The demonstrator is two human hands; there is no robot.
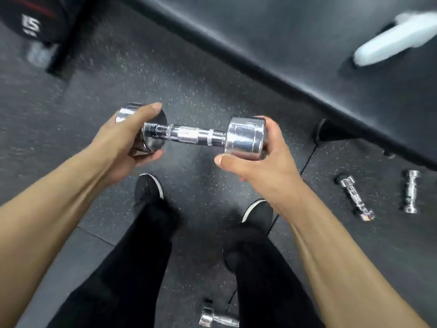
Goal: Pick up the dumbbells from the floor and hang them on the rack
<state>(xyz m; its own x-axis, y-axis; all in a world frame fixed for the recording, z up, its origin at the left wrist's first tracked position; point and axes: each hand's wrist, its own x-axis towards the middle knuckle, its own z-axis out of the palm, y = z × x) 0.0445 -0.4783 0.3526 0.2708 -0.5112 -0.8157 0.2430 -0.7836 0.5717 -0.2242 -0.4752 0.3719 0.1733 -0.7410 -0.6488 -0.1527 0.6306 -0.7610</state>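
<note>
I hold a chrome dumbbell [189, 136] level in front of me, above the floor. My left hand [125, 140] grips its left head and my right hand [257, 164] grips its right head, leaving the knurled bar bare between them. Two smaller chrome dumbbells lie on the floor at the right, one [354, 200] slanted and another [411, 191] upright in the picture. A third dumbbell [217, 319] lies between my legs at the bottom edge, partly cut off. The rack is not in view.
The floor is dark speckled rubber matting [201, 74]. A black padded bench or platform [319, 43] runs diagonally across the upper right, with a white object [390, 41] lying on it. A black weight plate marked 15 [30, 22] stands at the top left. My shoes [149, 188] are below the dumbbell.
</note>
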